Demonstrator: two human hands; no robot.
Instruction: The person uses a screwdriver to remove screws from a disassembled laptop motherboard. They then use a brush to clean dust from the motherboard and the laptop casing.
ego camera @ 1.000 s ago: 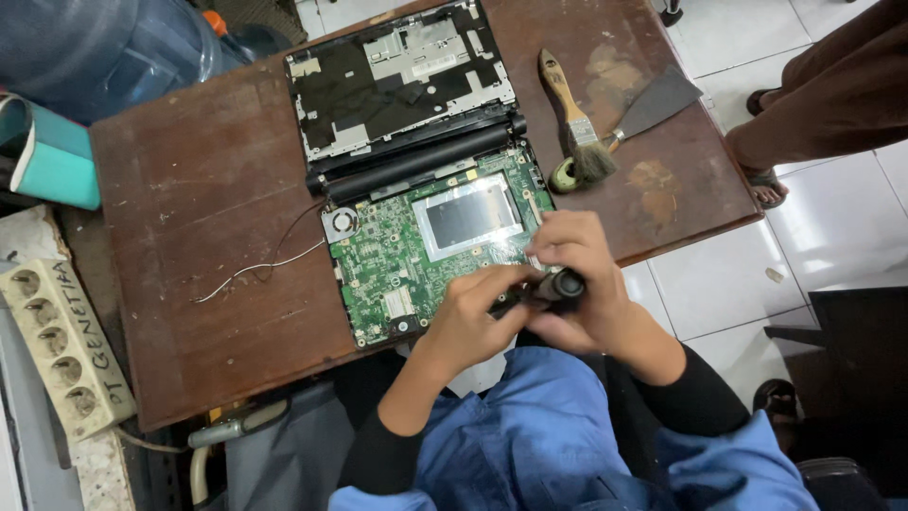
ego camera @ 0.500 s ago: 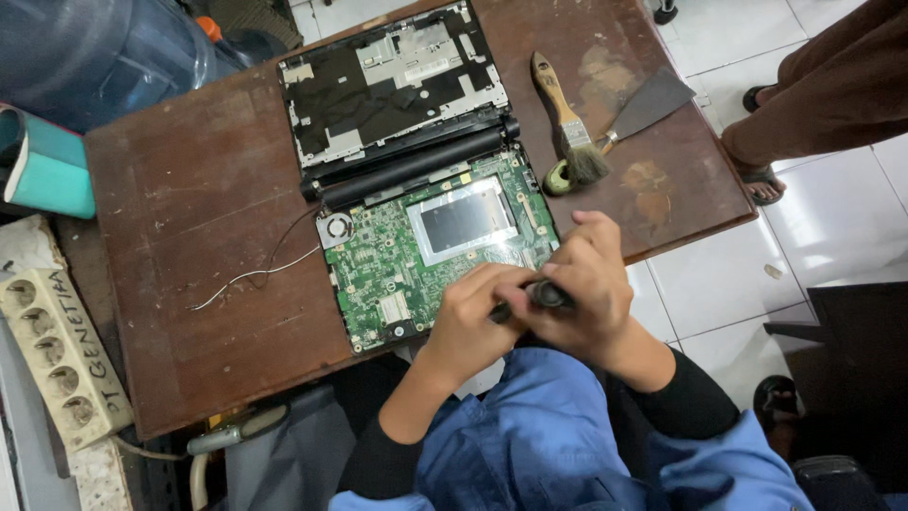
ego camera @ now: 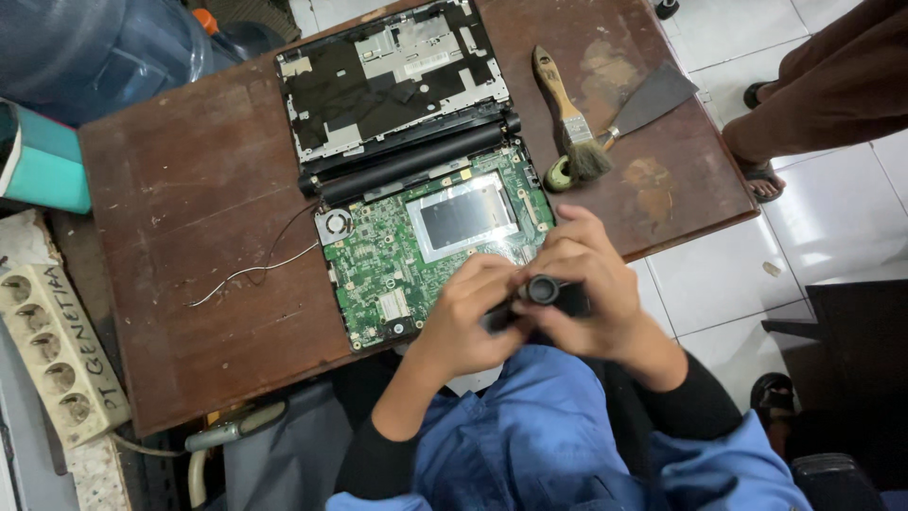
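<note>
Both hands (ego camera: 539,308) stayed put, fingers clamped on one black cylinder (ego camera: 543,290) over one motherboard (ego camera: 397,255).

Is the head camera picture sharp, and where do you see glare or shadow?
Head view: mostly sharp on the green circuit board and wooden table; soft glare on the white floor tiles and the board's metal plate. The left hand and right hand look slightly soft around the small black object; under the table edge is dark.

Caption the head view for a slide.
Both hands, left hand and right hand, grip a black cylindrical tool over the green laptop motherboard.
</note>
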